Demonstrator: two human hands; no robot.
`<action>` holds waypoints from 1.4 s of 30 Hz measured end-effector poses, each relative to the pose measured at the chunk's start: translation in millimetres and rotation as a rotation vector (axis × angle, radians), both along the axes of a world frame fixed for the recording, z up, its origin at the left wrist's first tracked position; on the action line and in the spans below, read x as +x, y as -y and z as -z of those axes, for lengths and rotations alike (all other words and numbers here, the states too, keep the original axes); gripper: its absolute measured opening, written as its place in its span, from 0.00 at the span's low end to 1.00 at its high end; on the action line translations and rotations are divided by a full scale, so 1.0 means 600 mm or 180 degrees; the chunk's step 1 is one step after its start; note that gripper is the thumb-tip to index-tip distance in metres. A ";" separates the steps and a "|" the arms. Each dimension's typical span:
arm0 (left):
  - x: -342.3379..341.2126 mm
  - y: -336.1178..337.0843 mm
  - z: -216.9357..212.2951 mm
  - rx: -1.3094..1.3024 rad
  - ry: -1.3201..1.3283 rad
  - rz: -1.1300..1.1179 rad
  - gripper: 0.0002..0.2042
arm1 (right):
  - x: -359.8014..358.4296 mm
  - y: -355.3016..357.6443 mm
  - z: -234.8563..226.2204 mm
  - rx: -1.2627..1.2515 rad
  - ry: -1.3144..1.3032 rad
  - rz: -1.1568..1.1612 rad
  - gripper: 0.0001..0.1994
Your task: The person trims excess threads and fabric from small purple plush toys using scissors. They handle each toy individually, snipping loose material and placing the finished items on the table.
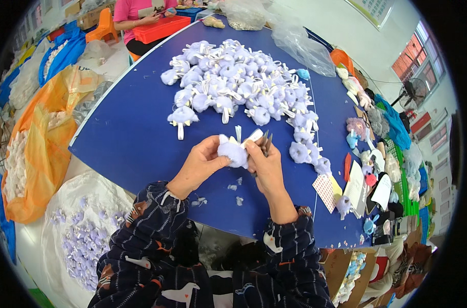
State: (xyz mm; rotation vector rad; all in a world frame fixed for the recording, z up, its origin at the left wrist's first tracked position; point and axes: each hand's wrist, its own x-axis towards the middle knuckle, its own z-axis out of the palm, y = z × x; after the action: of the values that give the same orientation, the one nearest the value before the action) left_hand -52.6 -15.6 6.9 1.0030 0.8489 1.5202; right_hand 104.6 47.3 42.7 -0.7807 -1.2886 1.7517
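Observation:
Above the near edge of the blue table, a small fluffy lavender plush piece (233,153) with pale pointed ears and a white ribbon tab is held between both hands. My left hand (205,160) is closed on its left side, thumb across the front. My right hand (264,163) pinches its right side, thumb near a white strip. Also in the right hand is a dark metal tool (267,142) with pointed tips, possibly snips; its lower part is hidden by the fingers. A large heap of similar plush pieces (233,77) lies just beyond my hands.
Lavender fluff scraps (239,200) dot the blue table (136,118) near me. To the right lie a dotted sticker sheet (323,193), papers and small plush toys. A white bag (72,192) of lavender pieces is at lower left. Across the table, a person holds a red tray (161,30).

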 end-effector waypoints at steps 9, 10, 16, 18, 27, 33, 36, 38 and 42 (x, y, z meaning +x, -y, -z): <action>0.011 0.002 0.001 0.0041 -0.0036 0.0251 0.20 | 0.026 0.026 0.015 0.2154 0.1182 0.0234 0.16; 0.011 0.005 -0.002 -0.0003 -0.0059 0.0322 0.21 | 0.028 0.026 0.014 0.2071 0.1155 0.0195 0.16; 0.012 0.011 -0.009 -0.0279 -0.0093 0.0330 0.18 | 0.025 0.031 0.011 0.1887 0.1042 0.0167 0.12; 0.013 0.011 -0.002 -0.0218 -0.0348 0.0186 0.18 | 0.020 0.032 0.019 0.1992 0.1101 0.0244 0.11; 0.021 0.002 -0.012 -0.0240 0.0082 0.0090 0.19 | 0.028 0.014 0.024 0.1513 0.1207 0.0268 0.09; -0.043 0.027 -0.027 0.0289 0.0839 0.0453 0.26 | 0.025 0.023 0.013 0.1150 0.0955 0.0378 0.07; -0.081 0.040 -0.022 0.2310 0.2670 0.1891 0.40 | 0.040 0.017 0.014 0.0805 0.0658 0.0321 0.10; -0.122 0.035 -0.029 0.2772 0.2456 0.1565 0.47 | 0.037 0.016 0.012 0.0695 0.0618 0.0221 0.11; -0.134 -0.010 -0.016 0.0081 -0.1256 -0.2391 0.22 | 0.027 0.016 0.023 0.0972 0.0835 0.0127 0.12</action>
State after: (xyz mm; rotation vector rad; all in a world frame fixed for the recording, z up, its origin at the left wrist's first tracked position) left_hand -133.2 -9.3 16.2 1.0803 1.6174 1.9783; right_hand 120.5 37.5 29.0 -0.8696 -1.6562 1.4079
